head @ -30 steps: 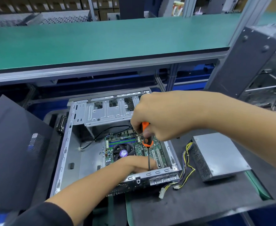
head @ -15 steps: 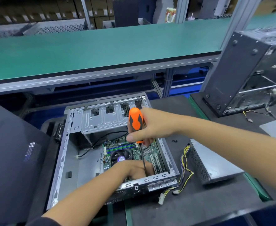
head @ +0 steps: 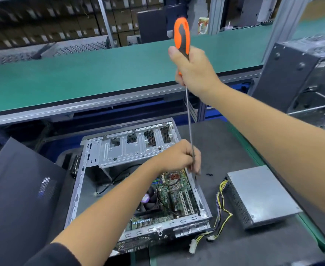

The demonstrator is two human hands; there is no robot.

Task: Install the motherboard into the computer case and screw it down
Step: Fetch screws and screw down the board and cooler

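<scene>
The open computer case [head: 138, 181] lies flat on the dark counter [head: 225, 246], the motherboard [head: 169, 200] seated in its right half. The right hand [head: 194, 70], raised high, grips the orange screwdriver [head: 181, 38] handle; the left hand [head: 179, 158] pinches the long shaft near its tip, above the case's right wall.

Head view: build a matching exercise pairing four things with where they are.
Things:
1. orange-and-black screwdriver handle
2. green motherboard
3. grey metal power supply box
4. dark case side panel

Places:
A. on the mat, right of the open silver computer case
B. in the right hand
C. leaning left of the case
D. inside the case

Pairs: 1-B, 2-D, 3-A, 4-C
</scene>
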